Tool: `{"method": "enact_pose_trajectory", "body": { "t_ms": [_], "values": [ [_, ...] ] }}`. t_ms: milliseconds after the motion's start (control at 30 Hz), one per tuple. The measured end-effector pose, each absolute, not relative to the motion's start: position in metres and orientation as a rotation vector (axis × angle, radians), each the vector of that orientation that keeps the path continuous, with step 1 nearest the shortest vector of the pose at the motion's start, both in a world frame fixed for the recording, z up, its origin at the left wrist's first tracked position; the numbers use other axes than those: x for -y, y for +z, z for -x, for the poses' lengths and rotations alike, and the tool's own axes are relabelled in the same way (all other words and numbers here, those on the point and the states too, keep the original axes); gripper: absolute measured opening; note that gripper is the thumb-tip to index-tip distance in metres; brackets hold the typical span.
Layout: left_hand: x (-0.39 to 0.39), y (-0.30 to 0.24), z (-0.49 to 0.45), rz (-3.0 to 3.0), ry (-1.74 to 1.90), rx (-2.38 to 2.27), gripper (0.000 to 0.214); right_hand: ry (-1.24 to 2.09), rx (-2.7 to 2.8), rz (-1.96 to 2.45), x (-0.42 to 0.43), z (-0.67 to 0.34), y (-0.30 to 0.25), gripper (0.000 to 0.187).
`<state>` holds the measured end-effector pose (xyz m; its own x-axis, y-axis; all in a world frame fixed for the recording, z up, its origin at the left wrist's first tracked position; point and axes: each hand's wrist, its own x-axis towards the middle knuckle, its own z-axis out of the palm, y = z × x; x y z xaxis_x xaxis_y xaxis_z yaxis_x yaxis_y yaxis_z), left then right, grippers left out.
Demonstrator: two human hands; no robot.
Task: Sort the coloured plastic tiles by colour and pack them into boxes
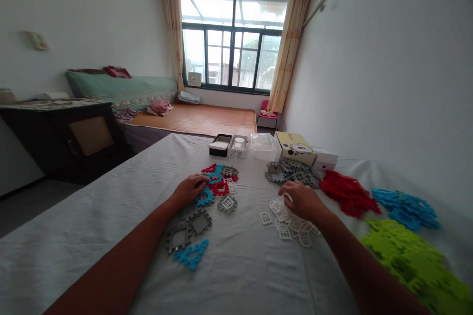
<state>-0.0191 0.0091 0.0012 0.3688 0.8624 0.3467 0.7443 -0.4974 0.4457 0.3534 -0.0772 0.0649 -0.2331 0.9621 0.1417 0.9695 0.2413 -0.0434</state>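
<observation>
My left hand rests at the edge of a small cluster of notched plastic building pieces, its fingers loosely bent and apart beside a blue piece. Red pieces and a grey piece with a white window insert lie just to its right. Nearer me are grey square frames and a blue triangular piece. Over a heap of white lattice window pieces is my right hand, thumb and fingers curved and apart, with white pieces right under the fingertips. Its palm hides part of the heap.
Piles of grey, red, blue and lime-green pieces run along the right. Behind stand a black box, a white box, a clear plastic container and a yellow box. A white cloth covers the table.
</observation>
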Motion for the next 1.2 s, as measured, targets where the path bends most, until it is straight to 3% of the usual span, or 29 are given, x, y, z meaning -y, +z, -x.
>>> {"method": "enact_pose_trajectory", "body": {
  "t_ms": [67, 167, 267, 400, 567, 667, 833, 1067, 1200],
  "values": [
    [-0.009, 0.001, 0.019, -2.410, 0.806, -1.451, 0.032, -0.080, 2.379, 1.688, 0.080, -0.345, 0.064, 0.023],
    [-0.007, 0.002, 0.019, -2.403, 0.809, -1.450, 0.032, 0.214, 2.569, 1.397, 0.085, -0.329, 0.058, 0.017],
    [-0.006, 0.003, 0.018, -2.399, 0.806, -1.451, 0.032, 0.397, 2.647, 1.322, 0.087, -0.319, 0.050, 0.023],
    [-0.005, 0.005, 0.017, -2.401, 0.797, -1.452, 0.033, 0.312, 2.642, 1.353, 0.088, -0.309, 0.044, 0.018],
    [-0.005, 0.005, 0.017, -2.406, 0.813, -1.444, 0.031, 0.063, 2.498, 1.570, 0.084, -0.324, 0.053, 0.026],
    [-0.006, 0.003, 0.017, -2.426, 0.815, -1.439, 0.030, 0.074, 2.465, 1.649, 0.078, -0.350, 0.060, 0.019],
    [-0.007, 0.000, 0.018, -2.437, 0.834, -1.433, 0.029, 0.005, 2.308, 1.406, 0.077, -0.331, 0.049, 0.026],
    [-0.003, 0.002, 0.016, -2.418, 0.863, -1.429, 0.028, 0.094, 2.633, 1.053, 0.098, -0.244, 0.014, 0.044],
    [-0.003, 0.004, 0.014, -2.398, 0.853, -1.441, 0.028, 0.220, 2.564, 1.068, 0.102, -0.248, 0.015, 0.024]
  ]
}}
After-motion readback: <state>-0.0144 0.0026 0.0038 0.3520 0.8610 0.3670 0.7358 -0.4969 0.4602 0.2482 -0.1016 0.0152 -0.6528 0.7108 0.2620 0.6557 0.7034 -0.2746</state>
